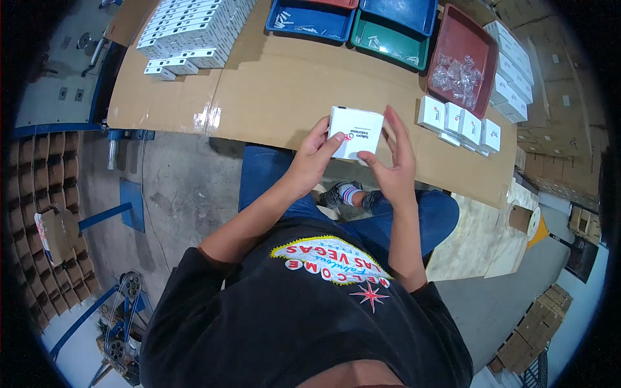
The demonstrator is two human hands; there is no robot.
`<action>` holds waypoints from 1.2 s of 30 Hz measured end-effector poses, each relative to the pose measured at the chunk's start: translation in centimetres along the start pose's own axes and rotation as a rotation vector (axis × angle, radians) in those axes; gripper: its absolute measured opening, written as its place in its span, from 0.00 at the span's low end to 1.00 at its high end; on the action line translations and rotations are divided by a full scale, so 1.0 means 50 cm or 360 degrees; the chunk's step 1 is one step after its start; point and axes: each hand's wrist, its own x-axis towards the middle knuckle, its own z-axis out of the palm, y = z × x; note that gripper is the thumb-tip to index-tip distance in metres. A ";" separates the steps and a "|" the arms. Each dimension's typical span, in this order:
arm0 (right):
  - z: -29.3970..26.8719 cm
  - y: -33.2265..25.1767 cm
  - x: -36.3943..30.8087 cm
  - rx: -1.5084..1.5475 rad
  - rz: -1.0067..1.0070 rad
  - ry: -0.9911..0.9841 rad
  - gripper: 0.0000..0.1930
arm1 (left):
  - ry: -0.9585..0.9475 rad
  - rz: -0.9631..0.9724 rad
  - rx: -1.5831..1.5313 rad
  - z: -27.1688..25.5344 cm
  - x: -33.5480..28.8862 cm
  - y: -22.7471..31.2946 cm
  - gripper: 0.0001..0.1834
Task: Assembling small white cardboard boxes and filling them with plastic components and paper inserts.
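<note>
A small white square box (362, 121) with print on its face is held up just in front of the table's near edge. My left hand (305, 163) grips its left side, thumb pressed on the front and the other fingers mostly hidden behind. Beside the box's right edge is my right hand (398, 167), its fingers stretched upward and apart. Its thumb tip lies at the box's lower right corner; whether it presses there, I cannot tell.
Cardboard covers the table (259, 97). Stacked white boxes (187, 32) stand far left, with smaller white boxes (459, 124) at right. Blue tray (310, 35) and green tray (391, 55) hold small white pieces; a red tray (462, 32) holds clear plastic bags (456, 77).
</note>
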 end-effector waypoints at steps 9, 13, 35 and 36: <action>-0.046 0.015 -0.034 0.0546 0.0629 -0.0254 0.18 | -0.0234 0.0183 0.0160 -0.010 -0.035 0.027 0.24; -0.042 0.011 -0.048 0.0472 0.0505 -0.0212 0.17 | -0.0261 0.0208 0.0129 -0.007 -0.046 0.033 0.26; -0.029 -0.027 -0.046 0.0642 0.0466 0.0033 0.20 | -0.0378 0.0254 0.0227 -0.012 -0.052 0.024 0.26; -0.030 -0.019 -0.050 0.0657 0.0423 0.0025 0.20 | -0.0374 0.0248 0.0225 -0.008 -0.057 0.028 0.26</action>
